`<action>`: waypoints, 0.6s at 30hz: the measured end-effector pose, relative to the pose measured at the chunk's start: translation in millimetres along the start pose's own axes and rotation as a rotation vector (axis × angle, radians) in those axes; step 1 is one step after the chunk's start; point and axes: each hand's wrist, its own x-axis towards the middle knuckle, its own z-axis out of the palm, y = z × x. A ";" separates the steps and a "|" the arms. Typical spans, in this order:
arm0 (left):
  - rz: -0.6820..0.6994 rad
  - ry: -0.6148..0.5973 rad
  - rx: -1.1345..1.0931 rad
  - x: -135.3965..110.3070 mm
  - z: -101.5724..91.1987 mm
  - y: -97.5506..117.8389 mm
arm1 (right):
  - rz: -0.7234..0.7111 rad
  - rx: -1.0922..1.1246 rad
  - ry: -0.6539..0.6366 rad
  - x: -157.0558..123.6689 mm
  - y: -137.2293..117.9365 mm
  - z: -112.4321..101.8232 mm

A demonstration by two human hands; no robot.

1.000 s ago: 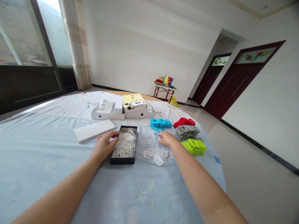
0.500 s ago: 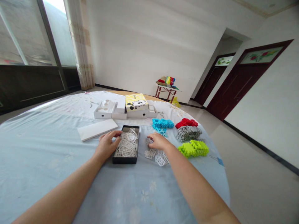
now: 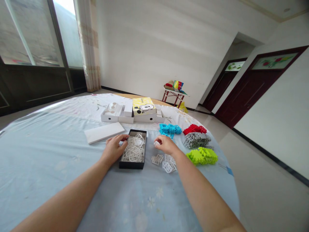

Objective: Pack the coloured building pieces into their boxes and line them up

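A black box [image 3: 132, 165] holds several white lattice pieces [image 3: 134, 149]. My left hand [image 3: 115, 149] rests against the box's left rim, fingers curled over the edge and holding it. My right hand [image 3: 165, 145] is just right of the box, fingertips pinched on a small white piece [image 3: 157, 142]. More loose white pieces [image 3: 165, 161] lie on the cloth under and beside my right wrist.
A round table with a pale blue cloth [image 3: 48, 154]. A flat white lid [image 3: 104, 132] lies left of the box. White boxes and a yellow cartoon box [image 3: 144, 106] stand behind. Blue [image 3: 170, 129], red [image 3: 194, 129], grey [image 3: 196, 139] and green [image 3: 202, 155] piles sit at the right edge.
My right hand moved left from the loose pieces toward the black box and now pinches a white piece. My left hand stayed on the box rim.
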 end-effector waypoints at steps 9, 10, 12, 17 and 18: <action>-0.009 0.008 -0.010 -0.1 -0.1 0.1 | -0.127 0.405 0.204 17.5 -49.8 -7.0; -0.011 0.005 -0.010 -0.1 -0.5 0.6 | -0.129 0.425 0.205 16.8 -52.1 -7.3; -0.017 0.002 -0.011 0.0 -1.3 1.7 | -0.115 0.413 0.210 12.1 -52.0 -9.2; -0.020 -0.008 -0.023 0.3 -3.7 5.7 | -0.029 0.284 0.165 -16.5 -31.7 -19.3; -0.022 -0.010 -0.025 0.3 -4.2 6.5 | -0.019 0.265 0.127 -24.1 -26.2 -21.6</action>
